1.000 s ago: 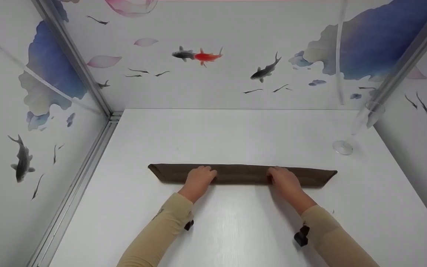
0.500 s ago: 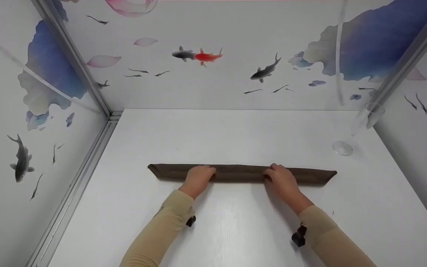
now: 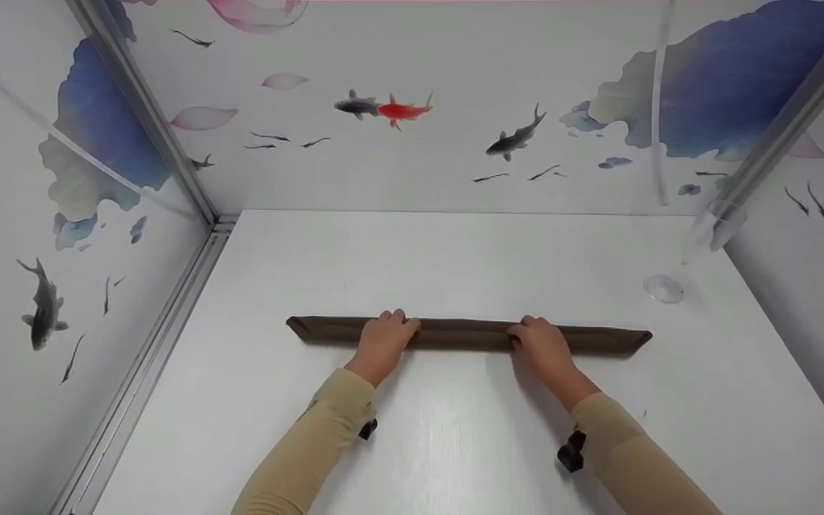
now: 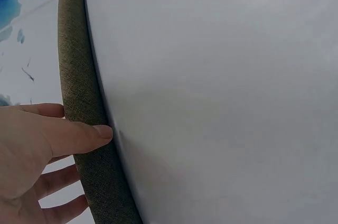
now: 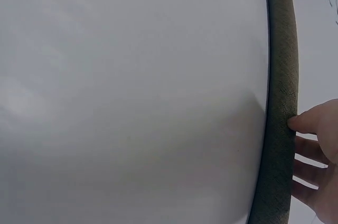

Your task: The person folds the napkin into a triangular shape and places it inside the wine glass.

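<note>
Brown strip lies crosswise at mid-table on the white table, its long side facing the person; both ends slant. It looks like rolled or folded fabric (judgement). Whether it is slightly raised off the surface cannot be told.

Left hand: grips the strip left of centre, thumb across the near face, fingers spread apart on the far side. Right hand: pinches the strip right of centre, thumb tip on the face, fingers behind the far edge. The hands are well apart, with a length of strip between them.

Technique, as judged: even pressure and level movement from both hands should suit this step. If one side leads, the strip may skew or loosen; the ends beyond the grips, unsupported by either hand, are the likeliest to unfold. Light thumbs should avoid creasing.

Containers: one clear stemmed glass at the far right, well apart from the strip. No contents are discernible; transparency leaves this uncertain.
</note>
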A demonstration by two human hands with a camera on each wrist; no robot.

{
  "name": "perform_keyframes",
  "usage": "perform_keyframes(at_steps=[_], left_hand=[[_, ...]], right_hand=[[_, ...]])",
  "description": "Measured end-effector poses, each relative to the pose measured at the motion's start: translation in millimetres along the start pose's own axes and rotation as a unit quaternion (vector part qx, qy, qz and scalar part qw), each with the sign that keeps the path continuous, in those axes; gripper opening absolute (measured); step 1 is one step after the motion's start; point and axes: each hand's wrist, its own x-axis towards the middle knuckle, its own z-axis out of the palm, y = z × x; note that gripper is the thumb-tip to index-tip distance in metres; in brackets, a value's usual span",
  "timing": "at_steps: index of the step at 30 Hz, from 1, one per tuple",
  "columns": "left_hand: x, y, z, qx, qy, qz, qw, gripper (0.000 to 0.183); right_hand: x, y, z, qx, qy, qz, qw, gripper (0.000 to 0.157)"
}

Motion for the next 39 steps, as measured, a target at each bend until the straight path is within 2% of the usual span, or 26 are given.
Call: perform_keyframes(at_steps=[4,9,16,23,31,39], left_hand=[[3.3,-1.7,-2.8,-0.016,-0.02,-0.005,0.9997,0.038],[7.0,-3.0,-4.7,-0.035,-0.038,-0.004,0.9986,0.035],[10.9,-5.8,-5.7,-0.044,-0.043,-0.014,0.998,0.029],[13.9,-5.7,-5.6,-0.032,-0.01,-0.014,0.9994,0.024],[16.5,-8.2,-4.4,-0.026,-0.025,-0.031,0.9989,0.032],[19.3,-10.1,-3.2,-0.053,-0.038,-0.042,0.9969,0.028]], right_hand=[[0.4,-1.3,-1.2,-0.007,0.002,-0.001,1.0,0.012],[-0.7,-4.3,-2.4,0.002,-0.002,-0.004,1.0,0.022],[1.7,-5.8,0.2,0.004,0.01,-0.012,1.0,0.025],[8.2,-2.4,3.5,-0.002,-0.004,-0.008,1.0,0.024],[11.3,-2.4,1.2,0.0,-0.025,-0.003,1.0,0.016],[11.3,-1.6,0.6,-0.032,-0.05,-0.007,0.998,0.027]])
